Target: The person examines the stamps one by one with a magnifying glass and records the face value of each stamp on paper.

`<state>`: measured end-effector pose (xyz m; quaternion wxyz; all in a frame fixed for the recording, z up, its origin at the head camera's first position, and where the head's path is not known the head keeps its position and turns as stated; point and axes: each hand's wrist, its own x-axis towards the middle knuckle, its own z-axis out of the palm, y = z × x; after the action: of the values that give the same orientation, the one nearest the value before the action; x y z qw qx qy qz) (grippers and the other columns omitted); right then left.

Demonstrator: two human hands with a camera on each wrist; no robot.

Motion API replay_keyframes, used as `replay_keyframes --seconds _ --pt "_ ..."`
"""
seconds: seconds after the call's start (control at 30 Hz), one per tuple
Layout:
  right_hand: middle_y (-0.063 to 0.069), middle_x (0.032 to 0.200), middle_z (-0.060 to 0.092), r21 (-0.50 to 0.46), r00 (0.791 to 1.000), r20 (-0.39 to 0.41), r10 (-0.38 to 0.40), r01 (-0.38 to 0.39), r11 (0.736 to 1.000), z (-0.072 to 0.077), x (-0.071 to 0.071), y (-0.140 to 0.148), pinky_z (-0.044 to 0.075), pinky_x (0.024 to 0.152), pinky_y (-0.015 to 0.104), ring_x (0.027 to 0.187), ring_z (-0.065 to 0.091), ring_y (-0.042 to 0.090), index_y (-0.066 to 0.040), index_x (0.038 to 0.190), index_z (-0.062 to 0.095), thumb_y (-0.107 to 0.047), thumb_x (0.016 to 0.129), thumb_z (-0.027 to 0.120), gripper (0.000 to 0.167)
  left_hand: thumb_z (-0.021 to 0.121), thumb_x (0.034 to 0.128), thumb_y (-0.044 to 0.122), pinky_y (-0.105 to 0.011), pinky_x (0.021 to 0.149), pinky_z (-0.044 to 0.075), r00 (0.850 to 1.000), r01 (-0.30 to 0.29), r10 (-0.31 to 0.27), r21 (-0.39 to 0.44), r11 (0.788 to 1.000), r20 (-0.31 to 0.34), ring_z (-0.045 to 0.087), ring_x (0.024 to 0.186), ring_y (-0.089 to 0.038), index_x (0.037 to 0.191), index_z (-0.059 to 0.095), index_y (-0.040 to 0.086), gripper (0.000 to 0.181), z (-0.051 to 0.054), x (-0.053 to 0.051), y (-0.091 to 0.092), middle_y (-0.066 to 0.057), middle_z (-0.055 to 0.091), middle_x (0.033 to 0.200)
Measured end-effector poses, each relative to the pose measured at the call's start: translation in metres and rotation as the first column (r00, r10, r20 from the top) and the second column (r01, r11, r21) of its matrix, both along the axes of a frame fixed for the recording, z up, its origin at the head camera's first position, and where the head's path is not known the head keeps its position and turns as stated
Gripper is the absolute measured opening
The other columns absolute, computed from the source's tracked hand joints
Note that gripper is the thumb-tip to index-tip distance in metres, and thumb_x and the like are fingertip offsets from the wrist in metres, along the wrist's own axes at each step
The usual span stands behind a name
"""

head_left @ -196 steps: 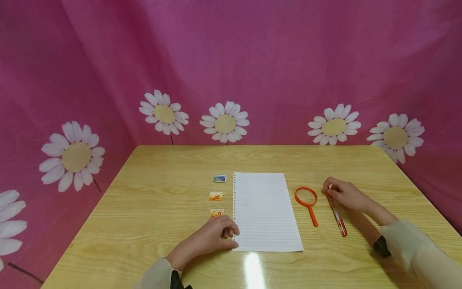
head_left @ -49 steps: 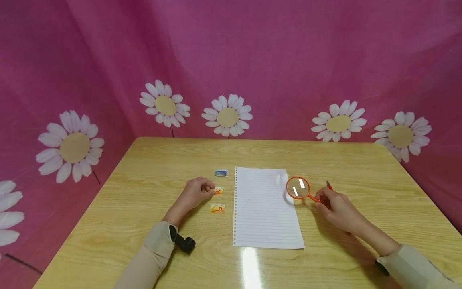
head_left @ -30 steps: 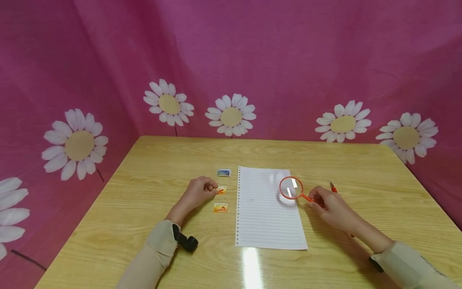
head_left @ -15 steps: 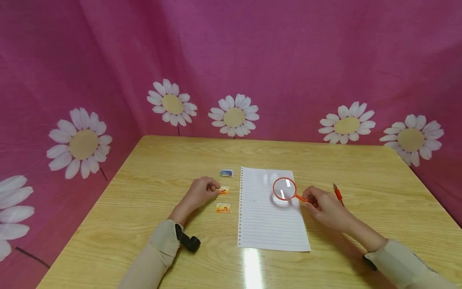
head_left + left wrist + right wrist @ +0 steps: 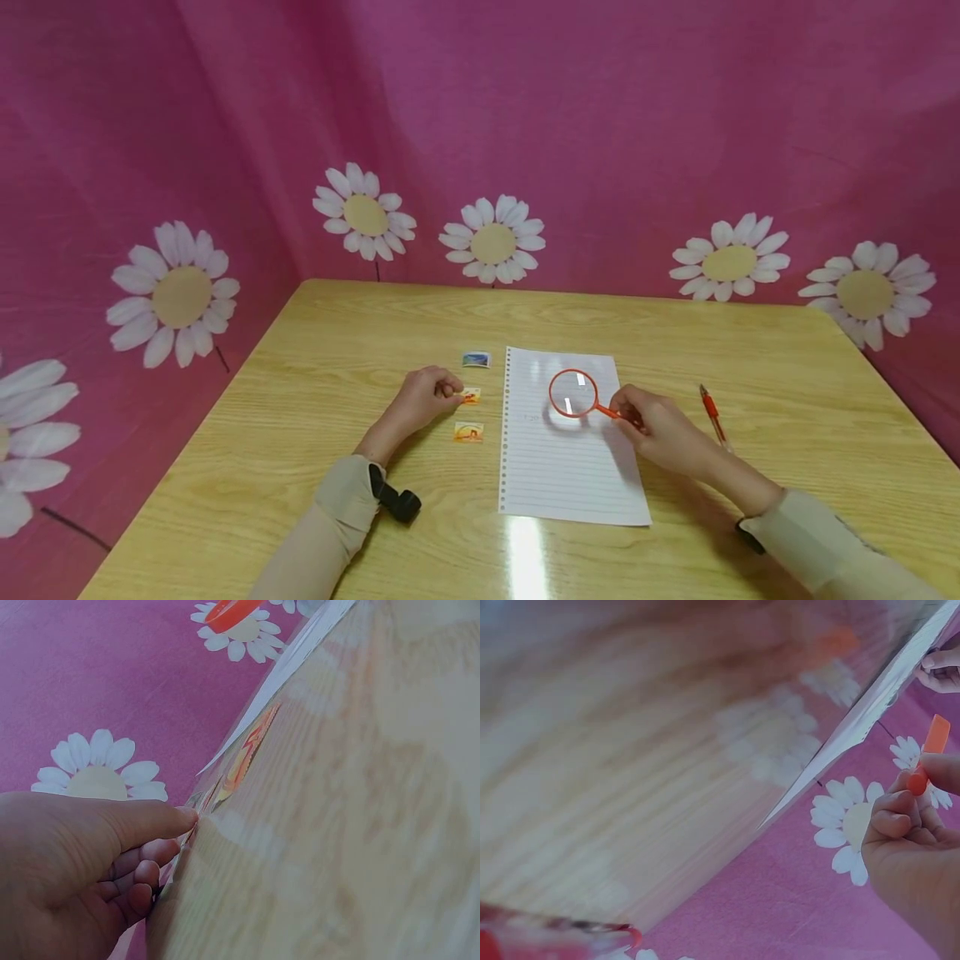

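Note:
In the head view my right hand (image 5: 663,429) grips the handle of an orange-rimmed magnifying glass (image 5: 573,393). Its lens is held above a sheet of lined paper (image 5: 573,479), which bears a small faint mark. In the right wrist view the orange handle (image 5: 936,739) lies between thumb and curled fingers. My left hand (image 5: 420,400) pinches the left edge of the middle stamp (image 5: 471,397), covering part of it; that stamp lies on the table. Above it is a blue stamp (image 5: 476,360), below it a yellow one (image 5: 468,432).
A red pen (image 5: 711,408) lies right of the paper, its lower end behind my right forearm. All this is on a wooden table (image 5: 360,333). A pink curtain (image 5: 585,125) with daisies stands behind and to the left. A bright reflection falls below the paper.
My left hand has gone from the paper's left edge to the middle stamp. My right hand has let go of the pen, taken the magnifying glass and carried it left over the paper.

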<state>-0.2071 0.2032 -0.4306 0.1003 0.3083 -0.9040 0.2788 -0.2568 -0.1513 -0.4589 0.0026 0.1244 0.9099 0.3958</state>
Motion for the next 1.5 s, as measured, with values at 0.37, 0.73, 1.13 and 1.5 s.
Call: replay_keyframes --seconds 0.37,0.73,1.13,1.5 --pt "-0.006 0.073 0.049 0.004 0.999 0.013 0.033 -0.033 0.999 0.004 -0.004 -0.017 0.037 0.056 0.018 0.064 0.038 -0.001 -0.008 0.092 0.057 0.007 0.085 0.066 0.018 0.074 0.0856 0.011 -0.025 0.069 0.042 1.0 0.003 -0.003 -0.018 1.0 -0.012 0.049 0.074 -0.013 0.091 0.071 0.006 0.008 -0.001 -0.003 0.0 -0.004 0.06 0.083" --pt "-0.007 0.072 0.048 -0.027 0.987 -0.077 0.14 -0.142 0.989 -0.001 -0.012 -0.035 0.035 0.054 0.016 0.063 0.037 -0.002 -0.008 0.091 0.056 0.008 0.082 0.067 0.022 0.073 0.0866 0.01 -0.024 0.067 0.042 1.0 0.009 -0.009 0.005 1.0 -0.001 0.049 0.072 -0.012 0.091 0.072 0.006 0.006 0.0 -0.002 -0.001 -0.004 0.06 0.083" --pt "-0.005 0.074 0.053 -0.034 0.975 -0.112 0.192 -0.197 0.98 -0.002 -0.019 -0.059 0.04 0.057 0.017 0.067 0.042 0.0 -0.007 0.091 0.057 0.008 0.081 0.069 0.022 0.073 0.0867 0.01 -0.024 0.067 0.044 1.0 0.024 -0.024 -0.004 1.0 -0.02 0.049 0.072 -0.011 0.092 0.072 0.006 0.007 -0.002 -0.001 -0.002 -0.004 0.061 0.083" --pt "-0.001 0.079 0.06 -0.038 0.963 -0.147 0.228 -0.235 0.971 -0.003 -0.022 -0.074 0.046 0.061 0.02 0.071 0.049 0.0 -0.006 0.091 0.057 0.006 0.081 0.069 0.02 0.073 0.0863 0.01 -0.023 0.068 0.043 0.999 0.045 -0.044 0.018 0.999 -0.029 0.05 0.071 -0.01 0.093 0.072 0.005 0.008 -0.001 0.0 -0.004 -0.006 0.062 0.084"
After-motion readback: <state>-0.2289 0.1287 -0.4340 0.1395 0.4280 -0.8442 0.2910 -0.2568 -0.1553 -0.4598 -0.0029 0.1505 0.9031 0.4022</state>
